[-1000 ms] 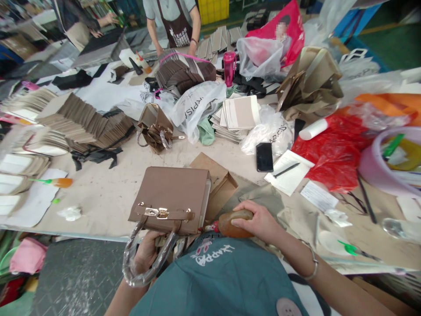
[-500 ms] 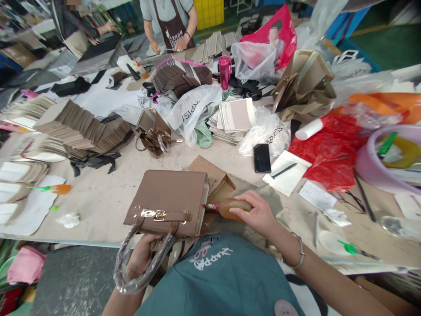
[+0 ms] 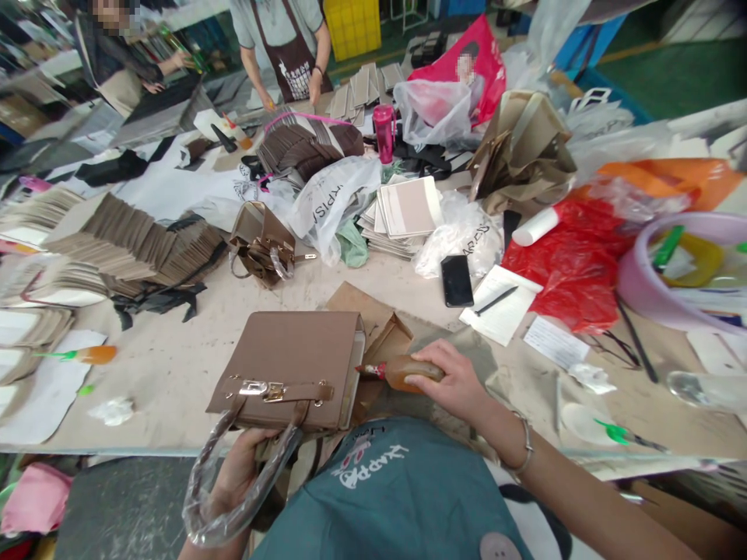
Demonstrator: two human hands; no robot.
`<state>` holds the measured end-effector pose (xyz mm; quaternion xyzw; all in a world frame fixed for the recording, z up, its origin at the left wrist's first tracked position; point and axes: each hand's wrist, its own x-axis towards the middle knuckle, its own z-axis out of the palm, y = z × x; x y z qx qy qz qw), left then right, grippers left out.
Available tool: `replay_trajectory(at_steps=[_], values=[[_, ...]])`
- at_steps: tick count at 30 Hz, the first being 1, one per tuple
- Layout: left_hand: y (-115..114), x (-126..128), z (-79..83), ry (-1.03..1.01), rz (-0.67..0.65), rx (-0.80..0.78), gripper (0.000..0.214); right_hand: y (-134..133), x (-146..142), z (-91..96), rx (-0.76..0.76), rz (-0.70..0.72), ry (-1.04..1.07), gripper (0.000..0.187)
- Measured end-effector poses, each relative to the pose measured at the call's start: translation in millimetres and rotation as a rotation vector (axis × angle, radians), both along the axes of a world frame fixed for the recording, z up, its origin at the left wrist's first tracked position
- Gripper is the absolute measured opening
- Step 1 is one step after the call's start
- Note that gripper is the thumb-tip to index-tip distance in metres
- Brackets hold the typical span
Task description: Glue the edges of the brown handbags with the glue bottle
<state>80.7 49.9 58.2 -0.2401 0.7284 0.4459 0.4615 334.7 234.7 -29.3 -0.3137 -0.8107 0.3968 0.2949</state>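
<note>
A taupe handbag [image 3: 292,365] with a gold clasp lies flat at the table's near edge. Its plastic-wrapped handles [image 3: 233,498] hang over the edge. My left hand [image 3: 239,470] grips the bag from below at the handle end, fingers closed. My right hand [image 3: 452,381] is closed round an amber glue bottle [image 3: 408,372]. The bottle's red nozzle [image 3: 370,370] points left at the bag's side edge, close to or touching it.
Brown cardboard [image 3: 373,327] lies behind the bag. A second handbag [image 3: 262,245], stacked leather panels [image 3: 117,241], a black phone [image 3: 456,280], a notepad [image 3: 502,303], red plastic [image 3: 575,260] and a purple basin [image 3: 671,280] crowd the table. Two other people work at the far side.
My right hand swung the glue bottle up from beside my apron until its nozzle points at the bag's side. The bag slid slightly nearer and left in view.
</note>
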Motion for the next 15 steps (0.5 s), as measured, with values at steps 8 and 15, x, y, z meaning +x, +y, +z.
replay_trajectory(at_steps=[8, 15], values=[[33, 11, 47.2, 0.269, -0.278, -0.151, 0.031, 12, -11, -22.2, -0.043, -0.138, 0.019, 0.025], [41, 10, 56.2, 0.360, -0.393, -0.145, 0.033, 1, -1, -15.6, -0.262, -0.039, -0.012, 0.019]])
